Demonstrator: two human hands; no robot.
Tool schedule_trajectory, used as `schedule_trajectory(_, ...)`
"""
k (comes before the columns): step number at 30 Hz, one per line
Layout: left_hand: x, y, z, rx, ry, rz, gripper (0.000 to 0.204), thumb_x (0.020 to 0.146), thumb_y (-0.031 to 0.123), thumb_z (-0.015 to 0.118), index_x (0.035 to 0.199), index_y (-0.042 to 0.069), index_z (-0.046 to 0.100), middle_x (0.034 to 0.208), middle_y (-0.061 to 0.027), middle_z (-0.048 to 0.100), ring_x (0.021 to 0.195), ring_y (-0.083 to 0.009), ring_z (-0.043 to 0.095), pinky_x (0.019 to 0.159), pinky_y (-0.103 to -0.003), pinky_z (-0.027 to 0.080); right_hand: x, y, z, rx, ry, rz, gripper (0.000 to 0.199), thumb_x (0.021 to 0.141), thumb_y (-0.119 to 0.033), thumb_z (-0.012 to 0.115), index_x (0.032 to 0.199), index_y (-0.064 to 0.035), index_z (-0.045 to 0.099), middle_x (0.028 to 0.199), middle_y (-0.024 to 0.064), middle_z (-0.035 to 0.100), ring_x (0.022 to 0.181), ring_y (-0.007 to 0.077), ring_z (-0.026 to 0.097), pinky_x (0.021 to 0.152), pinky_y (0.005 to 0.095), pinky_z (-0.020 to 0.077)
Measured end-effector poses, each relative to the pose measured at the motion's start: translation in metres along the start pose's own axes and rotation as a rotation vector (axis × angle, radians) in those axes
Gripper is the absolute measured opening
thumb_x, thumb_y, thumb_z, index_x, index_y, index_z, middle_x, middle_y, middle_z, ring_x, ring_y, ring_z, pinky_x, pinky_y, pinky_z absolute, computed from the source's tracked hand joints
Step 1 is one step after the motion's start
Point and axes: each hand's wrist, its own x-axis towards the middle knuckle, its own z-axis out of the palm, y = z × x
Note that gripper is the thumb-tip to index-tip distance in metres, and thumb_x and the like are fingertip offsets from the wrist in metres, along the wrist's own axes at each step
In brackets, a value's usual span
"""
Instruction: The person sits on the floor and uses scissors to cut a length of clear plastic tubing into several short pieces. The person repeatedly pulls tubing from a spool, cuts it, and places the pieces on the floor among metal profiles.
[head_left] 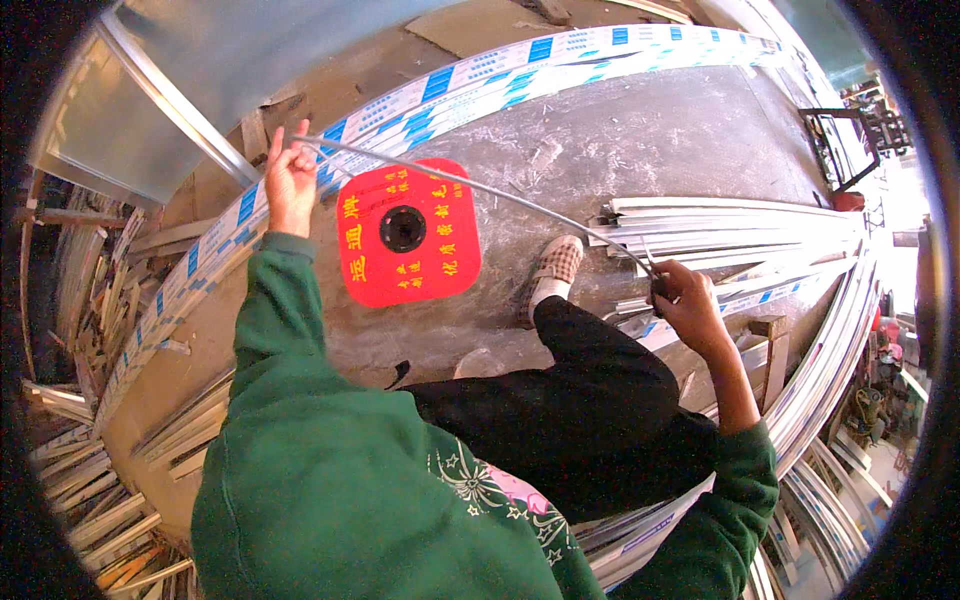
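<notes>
A thin grey sealing strip (480, 187) stretches taut on a slant between my two hands. My left hand (290, 185), raised at the upper left, pinches its far end with one finger sticking up. At the right, my right hand (690, 305) is closed around the dark handles of what look like scissors (657, 285), their slim blades beside the strip's lower end. Whether those fingers also grip the strip is hidden. Between the hands, a red square-sided reel (365, 275) with rounded corners, yellow print and a black hub lies on the floor.
Long white profiles with blue-marked film (440, 85) curve along the far side and left. More white profiles (720, 225) lie stacked at the right, near a black metal frame (840, 150). Offcuts (100, 500) fill the lower left. My checkered shoe (558, 262) stands by the reel.
</notes>
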Motion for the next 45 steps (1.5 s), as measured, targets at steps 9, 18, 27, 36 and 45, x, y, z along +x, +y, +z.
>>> schedule_trajectory(9,-0.121,0.096,-0.071,2.364,-0.151,0.169,0.029,0.083,0.035,0.072,0.081,0.006,0.070,0.084,-0.0161,0.070,0.082,-0.0384,0.067,0.069,-0.048,0.051,-0.011,0.040,0.005,0.123,0.048,0.017,0.025,0.075,-0.003,0.068,0.098,-0.0001,0.062,0.072,0.0144,0.066,0.064,0.0184,0.063,0.064,0.0325,0.0513)
schedule_trajectory(18,-0.193,0.083,0.020,1.544,-1.143,-1.069,0.047,0.094,0.049,0.057,0.079,0.009,0.076,0.059,-0.0057,0.056,0.059,-0.0195,0.055,0.058,-0.036,0.044,-0.002,0.100,-0.005,0.024,0.206,0.091,0.025,0.079,-0.004,0.064,0.103,0.0023,0.062,0.069,0.0146,0.068,0.063,0.0163,0.066,0.059,0.0321,0.0521)
schedule_trajectory(27,-0.128,-0.011,0.182,1.162,-1.467,-0.800,0.046,0.100,0.038,0.051,0.079,0.004,0.074,0.070,0.0009,0.066,0.065,-0.0078,0.054,0.061,-0.027,0.042,0.002,0.086,-0.012,-0.091,0.301,0.164,0.022,0.076,-0.009,0.065,0.096,-0.0007,0.066,0.063,0.0157,0.065,0.056,0.0214,0.065,0.056,0.0352,0.0502)
schedule_trajectory(36,-0.002,0.049,0.022,2.184,-0.569,-0.285,0.035,0.093,0.035,0.059,0.089,0.003,0.071,0.087,-0.0217,0.068,0.083,-0.0395,0.066,0.071,-0.047,0.050,-0.007,0.082,-0.010,-0.041,0.311,0.126,0.020,0.075,-0.009,0.066,0.092,0.0002,0.066,0.062,0.0153,0.065,0.056,0.0227,0.067,0.056,0.0349,0.0517)
schedule_trajectory(45,-0.021,-0.001,0.220,1.358,-0.876,0.395,0.035,0.100,0.033,0.052,0.119,0.008,0.066,0.093,-0.0165,0.069,0.093,-0.0275,0.068,0.083,-0.036,0.050,0.000,0.083,-0.014,-0.290,0.398,0.136,0.022,0.072,-0.013,0.068,0.091,-0.0022,0.067,0.075,0.0216,0.067,0.075,0.0373,0.069,0.068,0.0435,0.0524)
